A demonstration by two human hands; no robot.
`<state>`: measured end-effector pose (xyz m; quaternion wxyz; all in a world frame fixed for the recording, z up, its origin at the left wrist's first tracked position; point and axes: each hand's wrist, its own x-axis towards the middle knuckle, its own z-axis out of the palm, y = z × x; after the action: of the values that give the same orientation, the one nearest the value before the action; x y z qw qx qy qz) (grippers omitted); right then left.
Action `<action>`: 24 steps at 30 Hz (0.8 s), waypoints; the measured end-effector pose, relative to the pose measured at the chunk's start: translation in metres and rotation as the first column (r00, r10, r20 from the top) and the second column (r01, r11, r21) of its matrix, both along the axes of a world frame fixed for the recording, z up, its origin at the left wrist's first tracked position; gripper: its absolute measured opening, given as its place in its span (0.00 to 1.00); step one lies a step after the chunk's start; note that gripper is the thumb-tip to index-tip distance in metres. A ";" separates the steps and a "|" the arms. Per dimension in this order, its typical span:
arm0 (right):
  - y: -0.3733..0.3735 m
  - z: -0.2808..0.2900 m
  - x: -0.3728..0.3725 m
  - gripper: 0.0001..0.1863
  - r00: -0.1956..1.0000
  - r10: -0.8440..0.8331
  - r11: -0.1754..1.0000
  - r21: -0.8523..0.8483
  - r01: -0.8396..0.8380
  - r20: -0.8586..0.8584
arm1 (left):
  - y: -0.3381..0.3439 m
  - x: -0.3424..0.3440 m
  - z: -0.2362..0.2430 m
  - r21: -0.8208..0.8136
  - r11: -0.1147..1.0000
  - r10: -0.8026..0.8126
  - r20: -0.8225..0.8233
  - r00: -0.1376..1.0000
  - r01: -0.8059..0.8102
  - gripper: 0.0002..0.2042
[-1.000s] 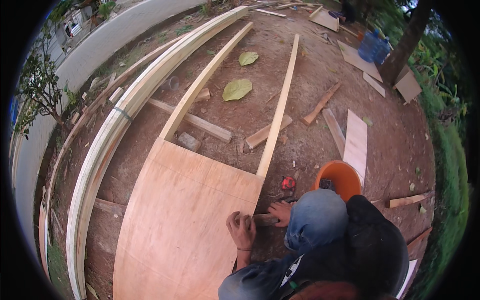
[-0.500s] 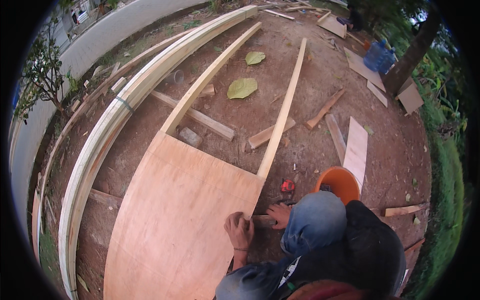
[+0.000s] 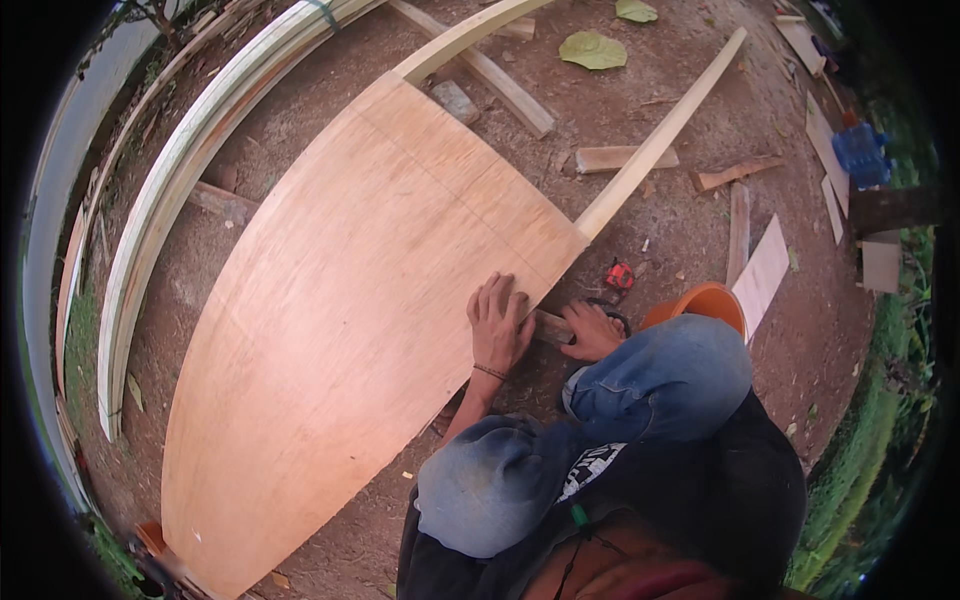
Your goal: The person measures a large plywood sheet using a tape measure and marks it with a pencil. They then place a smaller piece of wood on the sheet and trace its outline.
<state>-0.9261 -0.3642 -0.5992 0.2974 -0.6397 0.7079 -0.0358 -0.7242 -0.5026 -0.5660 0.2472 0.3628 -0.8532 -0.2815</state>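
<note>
A large plywood sheet [image 3: 330,300] lies across long wooden battens, one pale batten [image 3: 665,135] running out past its far right corner. My left hand [image 3: 500,325] rests on the sheet near its right edge, fingers stretched out and thumb by the edge. Just right of that edge, my right hand [image 3: 594,330] lies with fingers spread over the end of a short wood piece [image 3: 552,327] that runs toward the sheet. Beside the right hand is a dark curved object, too hidden to name. A red tape measure [image 3: 619,274] sits on the dirt beyond it.
An orange bucket [image 3: 712,298] stands by my right knee. Tied long battens [image 3: 190,210] lie left of the sheet. Wood offcuts [image 3: 740,175], a pale board [image 3: 762,275], large leaves [image 3: 592,50] and a blue water jug [image 3: 860,155] are on the ground farther off.
The view has turned and tipped downward, so more of the sheet's near end shows. My left hand's fingers have straightened out along the sheet; my right hand stays at the wood piece.
</note>
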 end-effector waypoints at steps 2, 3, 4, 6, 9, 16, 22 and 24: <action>0.002 0.013 0.005 0.34 1.000 -0.023 0.998 0.064 0.022 0.008 | 0.004 0.003 -0.002 0.004 1.000 0.000 -0.028 1.000 0.000 0.15; -0.005 0.014 0.005 0.34 0.999 -0.035 0.996 0.078 0.035 0.000 | 0.002 0.005 -0.002 0.006 1.000 -0.003 -0.033 0.999 0.003 0.14; -0.007 0.013 0.004 0.34 1.000 -0.026 0.998 0.057 0.026 -0.001 | 0.001 0.005 -0.002 0.009 1.000 -0.016 -0.050 0.999 0.017 0.13; -0.005 0.012 0.005 0.34 1.000 -0.020 1.000 0.020 0.020 -0.005 | 0.000 0.006 -0.001 0.021 1.000 -0.002 -0.064 0.998 0.004 0.14; -0.004 0.010 0.004 0.35 1.000 -0.014 1.000 0.011 0.014 0.001 | 0.001 0.007 0.000 0.029 1.000 0.009 -0.071 0.997 -0.007 0.14; -0.005 0.007 -0.003 0.34 1.000 -0.005 1.000 0.009 0.005 -0.009 | 0.000 0.000 0.001 0.024 1.000 0.021 -0.087 0.996 -0.019 0.14; -0.002 0.010 0.000 0.34 1.000 -0.004 1.000 0.015 0.004 -0.002 | 0.000 0.004 -0.003 0.010 1.000 0.007 -0.118 0.993 -0.006 0.10; -0.004 0.013 0.000 0.34 1.000 -0.004 1.000 0.013 0.004 -0.003 | -0.001 0.004 -0.005 0.013 1.000 0.005 -0.130 0.991 -0.003 0.11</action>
<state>-0.9262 -0.3682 -0.5866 0.3006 -0.6362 0.7098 -0.0308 -0.7206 -0.5032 -0.5708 0.3007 0.3468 -0.8328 -0.3094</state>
